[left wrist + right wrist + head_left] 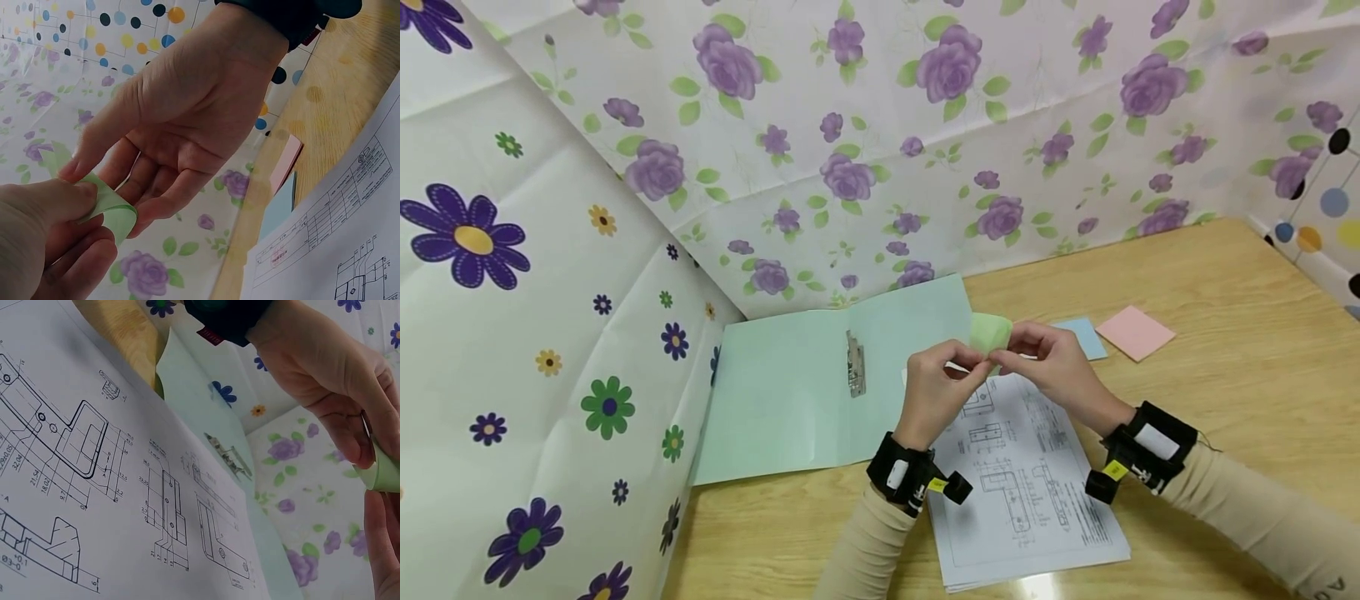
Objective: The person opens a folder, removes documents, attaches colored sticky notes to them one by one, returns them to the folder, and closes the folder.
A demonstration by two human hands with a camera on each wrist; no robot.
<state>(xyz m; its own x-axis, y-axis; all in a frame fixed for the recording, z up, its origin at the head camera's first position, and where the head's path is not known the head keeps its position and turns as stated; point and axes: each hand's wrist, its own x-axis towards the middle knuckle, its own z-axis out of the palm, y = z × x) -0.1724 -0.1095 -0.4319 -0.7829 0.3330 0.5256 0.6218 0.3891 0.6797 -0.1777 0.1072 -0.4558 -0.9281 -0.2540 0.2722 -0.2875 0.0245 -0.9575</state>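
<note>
A light green sticky note (988,332), bent into a curve, is held in the air between both hands above the far end of the printed sheets. My left hand (942,382) pinches its near left edge between thumb and fingers. On the right side, my right hand (1060,371) grips it with thumb and fingertips. In the left wrist view the curled green note (119,215) shows between both sets of fingers. The right wrist view catches only part of the green note (384,472) at its right edge. Fingers hide some of the note.
Printed technical drawings (1022,500) lie stacked beneath the hands. An open pale green folder (775,400) with a metal clip (855,367) lies to the left. Blue (1086,337) and pink (1137,333) sticky notes lie to the right on the wooden table (1240,375). Flowered cloth walls stand behind and left.
</note>
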